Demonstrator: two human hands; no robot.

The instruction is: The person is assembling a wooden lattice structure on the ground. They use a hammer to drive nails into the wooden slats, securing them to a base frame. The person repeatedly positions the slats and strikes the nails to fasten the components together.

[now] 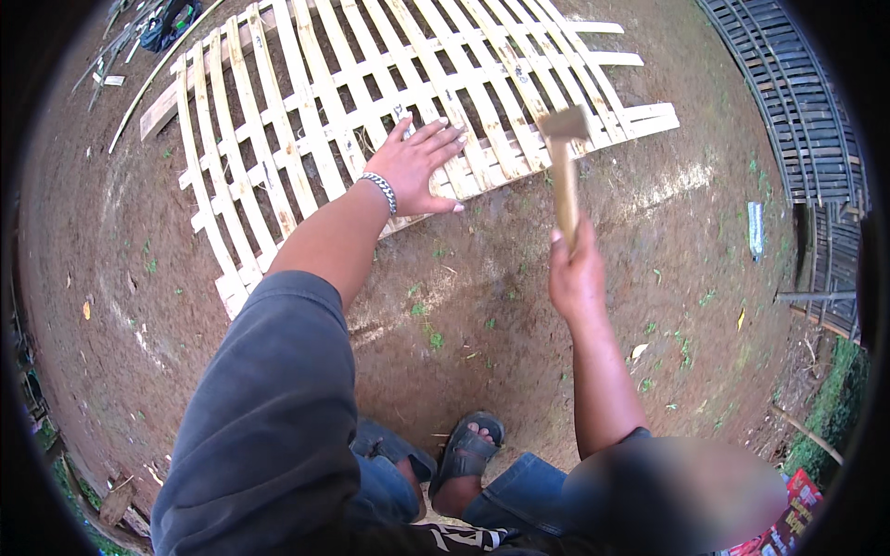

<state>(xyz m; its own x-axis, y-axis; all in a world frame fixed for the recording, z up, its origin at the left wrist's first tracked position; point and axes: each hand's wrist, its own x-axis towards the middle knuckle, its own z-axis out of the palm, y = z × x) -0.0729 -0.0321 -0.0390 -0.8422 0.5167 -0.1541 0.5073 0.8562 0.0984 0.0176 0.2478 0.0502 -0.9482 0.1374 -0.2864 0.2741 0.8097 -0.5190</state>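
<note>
A lattice of pale wooden slats (306, 120) lies on the ground ahead of my feet, its long slats crossed by several horizontal strips. My left hand (422, 167) rests on the near edge of it, fingers spread, with a chain bracelet at the wrist. In my right hand (577, 278) I grip a hammer (565, 176) by its wooden handle. The dark hammer head is raised near the lattice's right part, slightly blurred, and whether it touches a slat I cannot tell.
A dark slatted bamboo structure (788, 102) stands along the right side. A small silvery piece (756, 230) lies on the brown dirt ground (464, 315) near it. At the far left are a dark bag (170, 26) and thin sticks. Red packaging (795, 514) sits at the lower right.
</note>
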